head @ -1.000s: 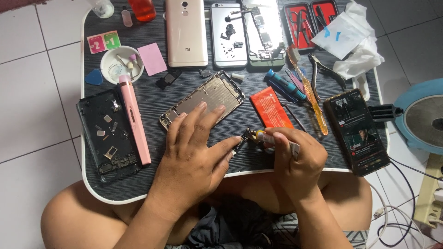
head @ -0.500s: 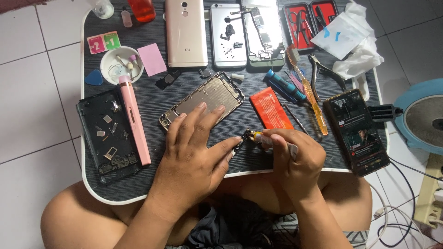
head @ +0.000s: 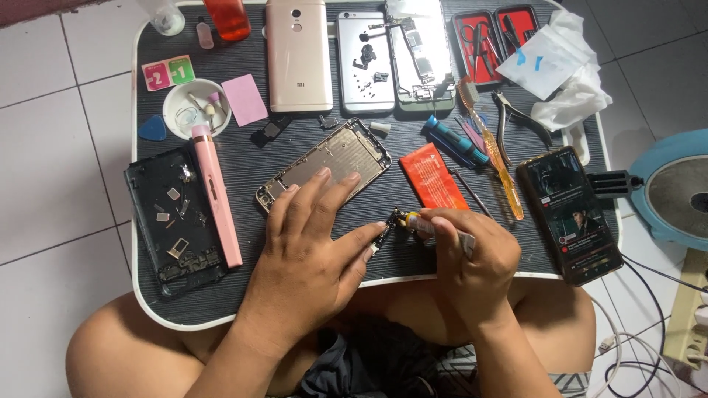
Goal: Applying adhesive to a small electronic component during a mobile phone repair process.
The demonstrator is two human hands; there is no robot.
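Observation:
My left hand [head: 313, 250] lies flat on the dark lap table [head: 243, 287], fingers spread, fingertips on the lower edge of an opened gold phone frame [head: 324, 163]. Its thumb pins a small dark part [head: 385, 230] to the table. My right hand [head: 468, 254] grips a small yellow-tipped tube [head: 417, 220], its nozzle touching that part. An orange-red battery [head: 434, 177] lies just beyond my right hand.
A black phone frame [head: 175, 221] with loose parts and a pink pen-shaped tool [head: 217, 199] lie at left. A lit phone [head: 577, 214] sits at right. Two phone backs [head: 297, 55], a tool case [head: 490, 33], pliers, a toothbrush and a white dish [head: 195, 110] line the far side.

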